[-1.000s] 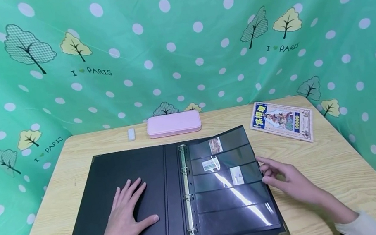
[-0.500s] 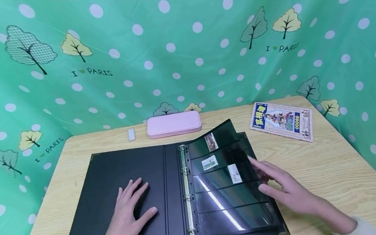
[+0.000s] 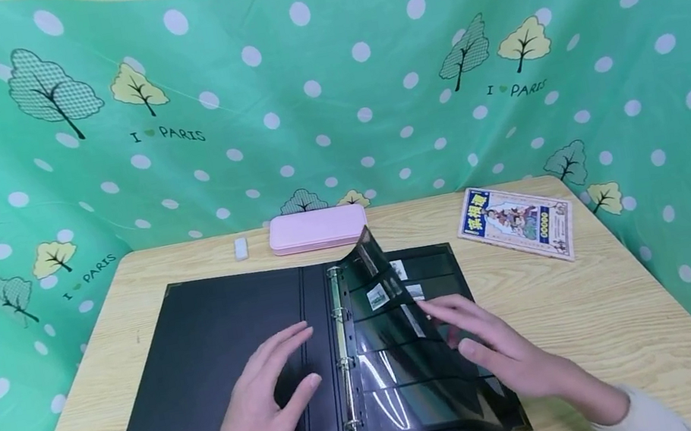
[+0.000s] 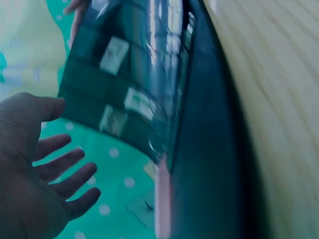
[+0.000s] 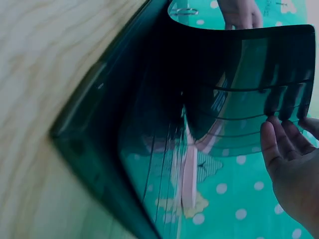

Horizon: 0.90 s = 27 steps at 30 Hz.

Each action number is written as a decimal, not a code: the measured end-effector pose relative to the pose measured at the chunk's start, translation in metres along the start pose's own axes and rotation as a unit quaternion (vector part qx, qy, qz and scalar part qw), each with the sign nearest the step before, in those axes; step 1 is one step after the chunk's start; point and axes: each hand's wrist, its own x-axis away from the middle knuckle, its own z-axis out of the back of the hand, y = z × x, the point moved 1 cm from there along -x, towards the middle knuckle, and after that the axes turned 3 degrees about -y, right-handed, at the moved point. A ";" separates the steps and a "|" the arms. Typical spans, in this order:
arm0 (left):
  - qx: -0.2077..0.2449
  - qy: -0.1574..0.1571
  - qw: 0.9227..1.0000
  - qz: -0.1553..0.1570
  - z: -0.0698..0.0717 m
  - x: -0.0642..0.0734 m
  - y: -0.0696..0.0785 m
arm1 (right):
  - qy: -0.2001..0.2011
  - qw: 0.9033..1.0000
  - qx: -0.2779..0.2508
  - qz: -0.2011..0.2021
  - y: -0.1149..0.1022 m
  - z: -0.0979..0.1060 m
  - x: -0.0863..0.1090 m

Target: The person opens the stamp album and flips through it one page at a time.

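An open black ring binder (image 3: 229, 305) lies on the table, its metal rings (image 3: 345, 362) along the spine. A clear-pocketed stamp album page (image 3: 392, 361) holding a few small stamps (image 3: 377, 297) stands curved up from the right side. My right hand (image 3: 504, 349) touches its raised outer edge; in the right wrist view the fingertips (image 5: 286, 127) press against the page's underside. Beneath, another page (image 3: 423, 263) with stamps shows partly. My left hand (image 3: 263, 399) hovers over the left cover, holding nothing; the left wrist view shows its fingers spread, near the lifted page.
Behind the binder sit a pink pencil case (image 3: 317, 229) and a small white eraser-like block (image 3: 241, 248). A printed booklet (image 3: 516, 222) lies at the back right. A green dotted curtain (image 3: 315, 121) surrounds the wooden table (image 3: 614, 322).
The page has risen from nearly flat and swung leftward, baring the sheet beneath. My right hand has moved left with it. My left hand has lifted off the cover and shifted right.
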 end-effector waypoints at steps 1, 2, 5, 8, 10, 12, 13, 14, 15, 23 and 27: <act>0.009 -0.002 1.000 0.001 -0.001 -0.002 0.005 | -0.004 1.000 -0.005 0.005 -0.001 -0.002 -0.002; 0.021 -0.005 1.000 0.002 -0.002 -0.003 0.011 | -0.008 1.000 -0.008 0.011 -0.002 -0.003 -0.005; 0.079 -0.010 0.997 0.005 -0.005 -0.009 0.025 | -0.021 0.999 -0.028 0.034 -0.004 -0.008 -0.012; 0.160 -0.015 0.987 0.011 -0.010 -0.015 0.037 | -0.034 0.996 -0.058 0.049 -0.006 -0.013 -0.019; 0.210 -0.016 0.978 0.015 -0.013 -0.018 0.043 | -0.041 0.995 -0.072 0.048 -0.007 -0.016 -0.023; 0.246 -0.019 0.969 0.028 -0.015 -0.019 0.047 | -0.046 0.995 -0.077 0.051 -0.009 -0.020 -0.027; 0.260 -0.020 0.965 0.036 -0.015 -0.019 0.050 | -0.049 0.994 -0.081 0.054 -0.009 -0.021 -0.029; 0.271 -0.021 0.961 0.043 -0.016 -0.019 0.051 | -0.052 0.994 -0.085 0.054 -0.010 -0.023 -0.030; 0.279 -0.023 0.959 0.052 -0.016 -0.019 0.053 | -0.056 0.993 -0.089 0.053 -0.011 -0.024 -0.031; 0.331 -0.044 0.937 0.101 -0.016 -0.020 0.067 | -0.071 0.991 -0.107 0.042 -0.015 -0.032 -0.039; 0.344 -0.040 0.931 0.118 -0.015 -0.021 0.072 | -0.076 0.990 -0.113 0.030 -0.017 -0.035 -0.044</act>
